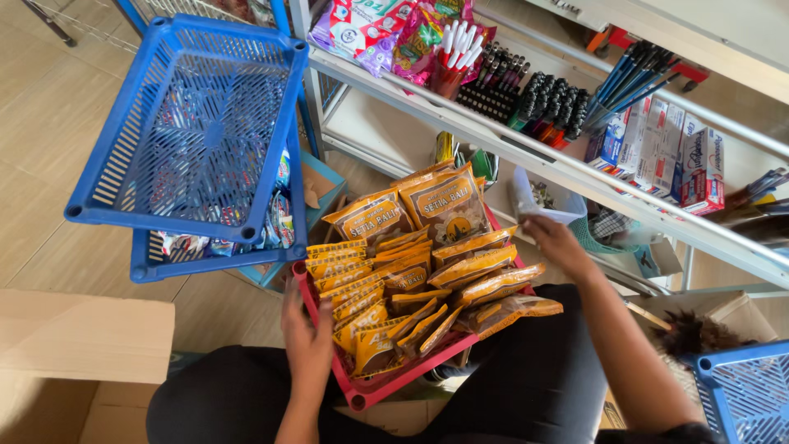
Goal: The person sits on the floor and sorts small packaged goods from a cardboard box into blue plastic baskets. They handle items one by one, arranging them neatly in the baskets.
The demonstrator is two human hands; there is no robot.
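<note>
While the left hand (308,345) grips the red basket (362,395) rim, fingers closed, the right hand (557,242) rests open beside light, slippery snack packets (427,279), probably best pinched at their edges

The white metal shelf (509,144) carries snack packets (386,29), then pens (534,103), then probably small boxes (666,152) farther along from the packets.

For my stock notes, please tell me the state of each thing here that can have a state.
Red tray: full of yellow packets.
Top blue tray: empty.
Lower blue tray: holds packets.
Left hand: grips the red tray's edge.
Right hand: touching the tray's far corner.
Pens: lined up on shelf.
</note>
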